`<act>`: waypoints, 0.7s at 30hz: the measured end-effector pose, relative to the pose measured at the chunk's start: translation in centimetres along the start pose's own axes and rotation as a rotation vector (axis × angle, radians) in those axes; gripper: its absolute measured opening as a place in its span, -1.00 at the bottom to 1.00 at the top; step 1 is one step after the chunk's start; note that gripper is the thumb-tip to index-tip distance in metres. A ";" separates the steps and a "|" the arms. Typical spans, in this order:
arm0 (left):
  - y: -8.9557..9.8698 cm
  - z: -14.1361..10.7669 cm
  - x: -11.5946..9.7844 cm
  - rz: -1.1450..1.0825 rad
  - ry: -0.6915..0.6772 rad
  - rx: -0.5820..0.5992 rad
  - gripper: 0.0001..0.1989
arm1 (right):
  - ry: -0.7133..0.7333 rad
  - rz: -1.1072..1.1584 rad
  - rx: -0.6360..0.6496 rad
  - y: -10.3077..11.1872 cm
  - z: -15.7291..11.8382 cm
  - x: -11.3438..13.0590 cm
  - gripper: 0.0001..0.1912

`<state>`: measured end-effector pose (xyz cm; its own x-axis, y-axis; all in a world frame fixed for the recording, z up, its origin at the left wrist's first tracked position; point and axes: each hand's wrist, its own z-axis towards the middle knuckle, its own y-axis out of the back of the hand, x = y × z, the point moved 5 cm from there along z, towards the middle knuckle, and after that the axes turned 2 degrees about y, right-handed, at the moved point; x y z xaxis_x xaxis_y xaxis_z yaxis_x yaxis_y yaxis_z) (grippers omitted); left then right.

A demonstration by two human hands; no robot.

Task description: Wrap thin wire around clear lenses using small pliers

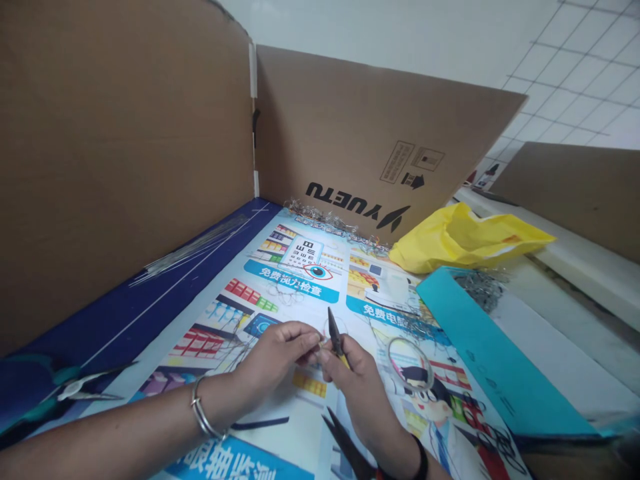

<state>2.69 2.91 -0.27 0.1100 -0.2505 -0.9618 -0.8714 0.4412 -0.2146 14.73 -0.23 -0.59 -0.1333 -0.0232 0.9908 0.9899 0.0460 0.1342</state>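
My right hand [357,373] is closed around small pliers [335,333] with dark jaws and a bit of yellow handle showing. The jaws point up and away from me. Beside it, my left hand [277,353] pinches a thin wire between thumb and forefinger, and the fingertips of both hands meet over the printed sheet. A faint curve of this wire shows near the jaws; most of it is hidden by the fingers. Dark-bladed scissors [345,440] lie below my right hand. To its right rests a coil of wire [410,363].
Cardboard panels [390,140] stand behind and left. Straight wires [195,250] and teal-handled pliers [70,387] lie on the blue surface. Bent wire pieces [340,223] line the back. A yellow bag [450,240] and a turquoise box [500,367] with tangled wire [480,290] are right.
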 end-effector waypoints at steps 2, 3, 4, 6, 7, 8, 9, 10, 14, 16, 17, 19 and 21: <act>0.0 -0.1 -0.2 -0.043 -0.023 0.003 -0.75 | -0.012 -0.019 0.041 -0.1 0.0 0.2 -0.81; 0.2 -0.2 -0.4 -0.045 -0.039 -0.012 -0.75 | -0.003 -0.051 0.066 0.0 0.1 0.3 -0.81; 0.5 -0.2 -0.6 -0.046 -0.049 -0.036 -0.75 | 0.027 -0.108 0.079 0.3 0.2 0.4 -0.80; 1.2 -0.1 -1.1 -0.060 -0.053 -0.076 -0.75 | 0.117 -0.302 0.050 1.4 0.4 0.5 -0.80; 1.5 0.0 -1.3 -0.080 -0.046 -0.092 -0.75 | 0.175 -0.429 0.022 2.0 0.6 0.5 -0.82; 1.8 0.0 -1.4 -0.101 -0.035 -0.104 -0.75 | 0.260 -0.559 -0.019 2.7 0.7 0.6 -0.84; 2.1 0.1 -1.4 -0.118 -0.025 -0.116 -0.75 | 0.371 -0.675 -0.067 3.2 0.7 0.8 -0.86; 2.3 0.2 -1.4 -0.126 -0.018 -0.125 -0.75 | 0.476 -0.782 -0.102 3.5 0.6 1.0 -0.87; 2.8 0.5 -1.3 -0.065 -0.025 -0.138 -0.71 | 0.745 -1.152 -0.129 3.5 0.2 1.3 -0.89; 2.8 0.5 -1.2 -0.039 -0.022 -0.125 -0.70 | 0.793 -1.276 -0.098 3.0 0.0 1.5 -0.88; 2.8 0.5 -1.2 -0.033 -0.016 -0.117 -0.71 | 0.806 -1.314 -0.092 2.9 -0.1 1.6 -0.87; 2.8 0.6 -1.1 -0.031 -0.004 -0.104 -0.72 | 0.813 -1.350 -0.088 2.7 -0.2 1.7 -0.87; 2.9 0.6 -1.1 -0.030 -0.002 -0.093 -0.73 | 0.805 -1.324 -0.099 2.9 -0.1 1.6 -0.87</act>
<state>0.38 4.97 0.04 0.1374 -0.2610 -0.9555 -0.9085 0.3511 -0.2266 17.38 -0.27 1.35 -0.8563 -0.5058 -0.1046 0.1943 -0.5030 0.8422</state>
